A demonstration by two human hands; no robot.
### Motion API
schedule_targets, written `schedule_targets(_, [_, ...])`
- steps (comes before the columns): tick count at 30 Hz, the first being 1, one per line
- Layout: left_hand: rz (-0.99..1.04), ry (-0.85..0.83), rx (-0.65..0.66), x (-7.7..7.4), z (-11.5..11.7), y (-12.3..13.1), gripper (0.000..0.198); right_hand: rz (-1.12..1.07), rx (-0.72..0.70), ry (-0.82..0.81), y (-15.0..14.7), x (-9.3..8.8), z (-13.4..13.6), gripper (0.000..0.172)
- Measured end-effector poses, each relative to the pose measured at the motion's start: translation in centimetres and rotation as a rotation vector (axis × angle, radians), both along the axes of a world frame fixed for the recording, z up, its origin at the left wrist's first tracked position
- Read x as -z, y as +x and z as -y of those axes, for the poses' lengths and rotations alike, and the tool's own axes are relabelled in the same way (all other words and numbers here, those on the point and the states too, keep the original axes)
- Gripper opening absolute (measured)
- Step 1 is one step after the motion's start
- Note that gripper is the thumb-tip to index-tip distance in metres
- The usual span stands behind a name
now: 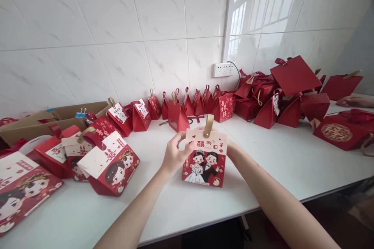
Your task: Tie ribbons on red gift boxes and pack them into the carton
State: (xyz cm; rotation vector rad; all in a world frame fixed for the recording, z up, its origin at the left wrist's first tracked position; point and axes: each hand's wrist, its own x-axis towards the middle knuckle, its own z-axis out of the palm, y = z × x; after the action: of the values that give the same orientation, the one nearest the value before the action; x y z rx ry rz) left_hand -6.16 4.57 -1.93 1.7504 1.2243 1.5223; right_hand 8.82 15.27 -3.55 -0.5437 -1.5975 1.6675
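A red and cream wedding favour box [203, 168] with a cartoon bride and groom stands upright near the front of the white table. A gold ribbon loop [208, 125] is fixed at its top by a small stud. My left hand [175, 153] grips the box's left upper side, thumb across the front and fingers curled round the edge. At the opposite side, my right hand [230, 147] reaches behind the box and holds it there; most of its fingers are hidden. Behind my left hand stands a plain red favour box [178, 116].
Similar couple-print boxes [112, 167] stand at the left, before an open cardboard carton [55, 120]. A row of small red boxes [197, 103] lines the tiled wall below a power strip [223, 70]. Piled red boxes [295, 76] fill the right, where another person's hand [355, 101] rests.
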Motion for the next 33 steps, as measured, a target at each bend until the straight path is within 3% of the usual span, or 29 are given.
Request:
schedule_targets(4, [0.013,0.035,-0.190,0.2,-0.4,-0.5,0.026,-0.194,0.201,0.018,0.3,-1.9,0.3,0.047])
schedule_targets(8, [-0.012,0.113,-0.446,0.7,-0.5,-0.4,0.022,-0.210,0.421,0.291,-0.6,-2.1,2.3,0.043])
schedule_targets(10, [-0.041,0.193,-0.533,1.0,-0.3,-0.2,0.019,-0.155,0.405,0.379,-1.2,-1.8,3.4,0.061])
schedule_targets(12, [-0.136,0.262,-0.404,1.4,0.0,-0.1,0.025,-0.094,0.289,0.392,-1.6,-1.7,4.0,0.071])
schedule_targets(14, [-0.248,0.306,-0.165,1.7,0.1,-0.3,0.036,-0.059,0.217,0.355,-1.6,-1.8,4.1,0.062])
schedule_targets(16, [-0.299,0.338,-0.067,1.7,0.1,-0.6,0.040,-0.062,0.235,0.294,-1.2,-2.1,3.7,0.045])
schedule_targets(19, [-0.236,0.407,-0.334,0.9,-0.4,-1.2,0.029,-0.072,0.278,0.238,-0.4,-2.5,3.2,0.031])
schedule_targets(21, [-0.171,0.384,-0.482,0.2,-0.6,-1.4,0.033,-0.059,0.283,0.239,-0.3,-2.6,3.3,0.026])
schedule_targets(23, [-0.103,0.242,-0.420,-0.6,-0.6,-1.2,0.038,-0.049,0.230,0.250,-0.4,-2.6,3.8,0.024])
schedule_targets(26, [0.002,0.066,-0.257,-1.2,-0.3,-0.6,0.028,-0.072,0.180,0.275,-0.8,-2.7,4.7,0.024])
schedule_targets(33, [0.062,0.027,-0.203,-1.3,0.1,-0.2,0.027,-0.106,0.269,0.422,-0.9,-3.0,5.2,0.022])
